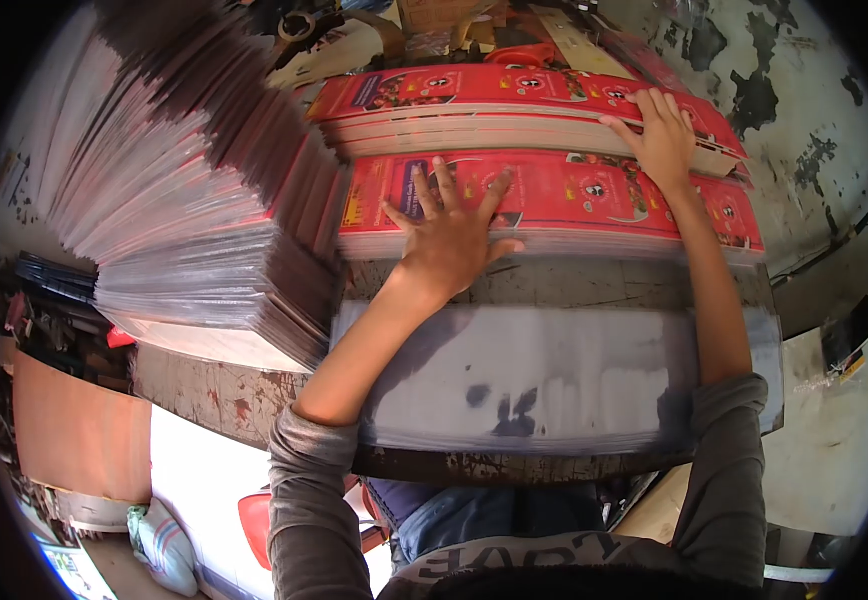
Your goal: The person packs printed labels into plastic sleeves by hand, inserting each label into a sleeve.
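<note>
My left hand (pixel 446 245) lies flat with fingers spread on the near stack of red printed sheets (pixel 564 190). Its thumb points right, over the stack's front edge. Farther back and to the right, my right hand (pixel 662 140) rests on the far stack of red printed sheets (pixel 494 88), fingers stretched forward and thumb out to the left. Nothing shows in either hand. Between my forearms, close to my body, sits a low stack of glossy greyish sheets (pixel 574 370), seemingly clear plastic.
A tall, fanned pile of thin plastic-looking sheets (pixel 184 230) stands at the left, beside the red stacks. Everything rests on a worn tabletop (pixel 214 395). A roll of tape (pixel 297 26) lies at the back. A peeling wall (pixel 754 90) rises at the right.
</note>
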The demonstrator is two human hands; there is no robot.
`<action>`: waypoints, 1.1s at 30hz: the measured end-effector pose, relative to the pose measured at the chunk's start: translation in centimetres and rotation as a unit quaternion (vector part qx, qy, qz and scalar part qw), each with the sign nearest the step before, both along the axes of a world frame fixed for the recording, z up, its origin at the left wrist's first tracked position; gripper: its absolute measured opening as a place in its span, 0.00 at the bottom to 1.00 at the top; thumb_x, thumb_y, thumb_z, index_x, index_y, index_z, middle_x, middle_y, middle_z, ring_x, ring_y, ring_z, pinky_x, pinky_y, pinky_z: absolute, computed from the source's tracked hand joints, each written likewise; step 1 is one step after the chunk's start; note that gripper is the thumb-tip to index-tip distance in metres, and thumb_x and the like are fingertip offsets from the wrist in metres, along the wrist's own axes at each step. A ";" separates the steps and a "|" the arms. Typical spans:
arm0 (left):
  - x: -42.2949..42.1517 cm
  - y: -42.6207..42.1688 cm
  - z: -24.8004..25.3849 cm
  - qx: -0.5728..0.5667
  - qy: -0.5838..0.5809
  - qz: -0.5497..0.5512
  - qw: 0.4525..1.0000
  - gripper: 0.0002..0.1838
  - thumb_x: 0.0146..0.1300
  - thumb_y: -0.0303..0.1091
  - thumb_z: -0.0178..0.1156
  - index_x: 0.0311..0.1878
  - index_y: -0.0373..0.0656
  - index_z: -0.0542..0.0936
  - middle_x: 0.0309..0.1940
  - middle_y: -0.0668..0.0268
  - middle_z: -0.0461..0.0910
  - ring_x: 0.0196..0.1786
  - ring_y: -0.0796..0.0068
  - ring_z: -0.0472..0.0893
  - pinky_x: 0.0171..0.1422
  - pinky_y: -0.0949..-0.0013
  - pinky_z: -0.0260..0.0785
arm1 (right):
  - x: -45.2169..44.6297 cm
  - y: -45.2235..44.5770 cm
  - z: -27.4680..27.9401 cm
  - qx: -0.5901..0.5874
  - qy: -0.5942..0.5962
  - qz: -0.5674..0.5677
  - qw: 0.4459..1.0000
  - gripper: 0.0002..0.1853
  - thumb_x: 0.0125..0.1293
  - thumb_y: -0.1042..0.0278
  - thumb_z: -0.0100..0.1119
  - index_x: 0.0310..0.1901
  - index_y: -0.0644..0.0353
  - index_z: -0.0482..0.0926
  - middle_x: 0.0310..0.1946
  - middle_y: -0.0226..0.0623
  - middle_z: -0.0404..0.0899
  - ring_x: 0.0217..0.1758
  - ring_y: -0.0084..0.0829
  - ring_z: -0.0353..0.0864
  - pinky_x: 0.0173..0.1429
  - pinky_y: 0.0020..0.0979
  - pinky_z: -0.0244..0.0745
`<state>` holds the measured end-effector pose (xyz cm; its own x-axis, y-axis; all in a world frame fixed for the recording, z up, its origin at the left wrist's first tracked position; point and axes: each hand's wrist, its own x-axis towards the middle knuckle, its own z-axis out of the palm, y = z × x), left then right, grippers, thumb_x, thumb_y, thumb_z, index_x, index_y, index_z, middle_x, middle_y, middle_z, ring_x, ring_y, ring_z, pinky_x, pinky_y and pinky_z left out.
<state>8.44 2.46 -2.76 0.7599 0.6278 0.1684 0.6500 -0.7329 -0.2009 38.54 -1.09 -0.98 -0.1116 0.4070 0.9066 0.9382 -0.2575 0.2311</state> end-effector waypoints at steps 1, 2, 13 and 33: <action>0.0 0.0 0.0 -0.024 -0.015 0.003 1.000 0.43 0.58 0.71 0.41 0.73 0.67 0.41 0.68 0.33 0.45 0.69 0.27 0.48 0.54 0.19 0.51 | -0.1 0.0 0.0 0.005 0.001 0.003 1.000 0.25 0.49 0.38 0.63 0.31 0.55 0.76 0.28 0.26 0.72 0.35 0.30 0.73 0.37 0.34 0.67; 0.0 0.0 -0.1 -0.049 -0.030 0.006 0.998 0.43 0.58 0.71 0.42 0.73 0.67 0.43 0.69 0.34 0.44 0.70 0.28 0.47 0.55 0.18 0.47 | 0.0 0.0 0.0 0.007 0.001 0.002 1.000 0.25 0.49 0.38 0.63 0.31 0.55 0.76 0.28 0.26 0.72 0.35 0.30 0.73 0.37 0.34 0.67; -0.1 0.0 -0.3 0.000 -0.011 -0.001 1.000 0.43 0.59 0.70 0.39 0.73 0.66 0.38 0.67 0.31 0.47 0.67 0.24 0.50 0.53 0.20 0.55 | -0.2 0.0 0.0 0.006 -0.009 -0.010 1.000 0.26 0.51 0.37 0.62 0.31 0.56 0.75 0.28 0.28 0.70 0.35 0.31 0.72 0.36 0.33 0.65; -0.3 0.0 -0.5 0.035 -0.032 -0.028 0.998 0.44 0.59 0.69 0.42 0.74 0.60 0.45 0.65 0.28 0.51 0.69 0.33 0.53 0.62 0.29 0.53 | -0.2 -0.2 -0.5 -0.022 0.016 -0.021 0.999 0.23 0.55 0.42 0.61 0.37 0.57 0.76 0.32 0.32 0.71 0.40 0.35 0.72 0.42 0.35 0.65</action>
<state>8.12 2.49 -3.22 0.7792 0.5702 0.2603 0.6222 -0.7536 -0.2117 38.36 -1.31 -1.49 -0.0646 0.4507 0.8903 0.9336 -0.2877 0.2134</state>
